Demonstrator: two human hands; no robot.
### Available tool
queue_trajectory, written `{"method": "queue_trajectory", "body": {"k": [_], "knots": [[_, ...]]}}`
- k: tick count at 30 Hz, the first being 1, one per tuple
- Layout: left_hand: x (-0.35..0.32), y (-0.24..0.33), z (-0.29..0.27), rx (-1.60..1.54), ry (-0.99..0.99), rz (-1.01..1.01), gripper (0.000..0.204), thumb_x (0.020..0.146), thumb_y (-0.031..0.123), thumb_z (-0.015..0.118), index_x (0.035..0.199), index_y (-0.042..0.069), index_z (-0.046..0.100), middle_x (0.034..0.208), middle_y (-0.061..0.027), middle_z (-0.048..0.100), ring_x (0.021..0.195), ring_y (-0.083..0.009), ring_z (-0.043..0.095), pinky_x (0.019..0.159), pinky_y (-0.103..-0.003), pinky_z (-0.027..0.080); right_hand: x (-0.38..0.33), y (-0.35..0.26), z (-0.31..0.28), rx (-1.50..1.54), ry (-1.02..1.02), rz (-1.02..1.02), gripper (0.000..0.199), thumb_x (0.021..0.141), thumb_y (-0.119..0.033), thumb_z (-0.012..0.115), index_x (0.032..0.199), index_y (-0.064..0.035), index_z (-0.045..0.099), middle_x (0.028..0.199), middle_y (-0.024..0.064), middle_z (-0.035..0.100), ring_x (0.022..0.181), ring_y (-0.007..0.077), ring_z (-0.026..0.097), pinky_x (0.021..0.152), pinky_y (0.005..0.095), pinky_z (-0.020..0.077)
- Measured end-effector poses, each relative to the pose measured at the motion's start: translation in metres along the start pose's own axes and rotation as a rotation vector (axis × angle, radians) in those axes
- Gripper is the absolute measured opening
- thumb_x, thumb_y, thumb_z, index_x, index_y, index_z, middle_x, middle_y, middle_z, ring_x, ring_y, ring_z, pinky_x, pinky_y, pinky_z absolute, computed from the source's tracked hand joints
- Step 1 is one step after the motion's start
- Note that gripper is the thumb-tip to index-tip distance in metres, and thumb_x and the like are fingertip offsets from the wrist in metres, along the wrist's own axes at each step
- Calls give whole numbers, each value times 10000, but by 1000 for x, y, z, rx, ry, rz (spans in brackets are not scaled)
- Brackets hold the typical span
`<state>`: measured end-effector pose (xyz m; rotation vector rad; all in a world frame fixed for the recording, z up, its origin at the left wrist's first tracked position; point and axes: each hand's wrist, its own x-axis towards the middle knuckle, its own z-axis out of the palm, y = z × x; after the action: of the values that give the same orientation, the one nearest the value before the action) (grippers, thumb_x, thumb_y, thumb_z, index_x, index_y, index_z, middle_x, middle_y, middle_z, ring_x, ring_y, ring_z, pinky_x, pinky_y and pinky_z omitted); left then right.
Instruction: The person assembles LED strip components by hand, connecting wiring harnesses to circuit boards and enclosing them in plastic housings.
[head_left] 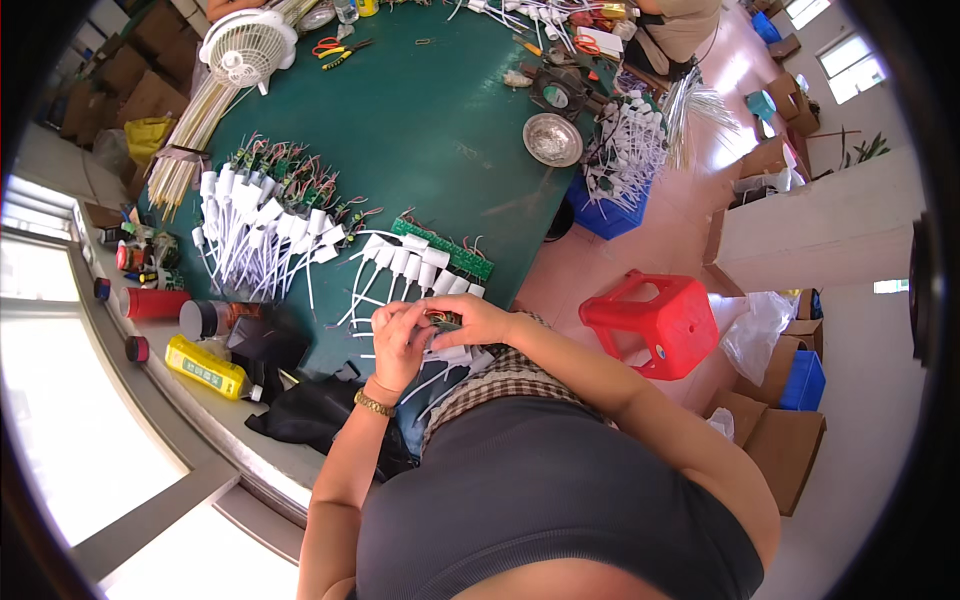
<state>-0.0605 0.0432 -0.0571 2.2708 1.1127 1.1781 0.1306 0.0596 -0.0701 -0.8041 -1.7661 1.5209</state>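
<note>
Both hands meet at the near edge of the green table (430, 110) — the left hand (400, 345) and right hand (470, 318) pinch a small circuit board (441, 318) with coloured wires; its orientation is too hidden to tell. A blue crate (600, 215) holds white plug leads (630, 140); a metal dish (552, 139) sits nearby.

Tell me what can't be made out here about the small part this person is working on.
- The small part between the left hand and right hand: fingers cover it, too small to identify.
- The fingers' grip: hidden by the hands themselves.
- The green circuit strip: components too small.
- The person at the table's far end: cut off by the top edge.
</note>
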Motion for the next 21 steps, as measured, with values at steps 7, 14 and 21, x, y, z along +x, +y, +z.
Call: {"method": "queue_trajectory", "body": {"k": [7,14,21], "knots": [[-20,-14,27,-550,119,-554,913,613,70,832,1367,25,318,1040,-122,560,865,-192,588,717,-302,496,-5,1,5,287,15,111,272,843,-146,680,1072,-17,613,1048,36,626,945,110,558,846,268,444],[-18,-6,15,-392,-293,-778,744,674,192,824,1279,-2,436,902,-106,634,755,-159,594,681,-285,486,-9,3,15,457,112,252,159,845,-136,671,953,-42,602,884,-7,593,789,56,531,692,212,436],[-12,16,19,-279,-331,-752,557,678,205,811,1145,37,556,894,-119,639,761,-210,606,692,-324,490,-16,-3,16,494,409,364,202,739,-105,780,785,-61,588,673,-40,540,599,36,470,518,202,366]]}}
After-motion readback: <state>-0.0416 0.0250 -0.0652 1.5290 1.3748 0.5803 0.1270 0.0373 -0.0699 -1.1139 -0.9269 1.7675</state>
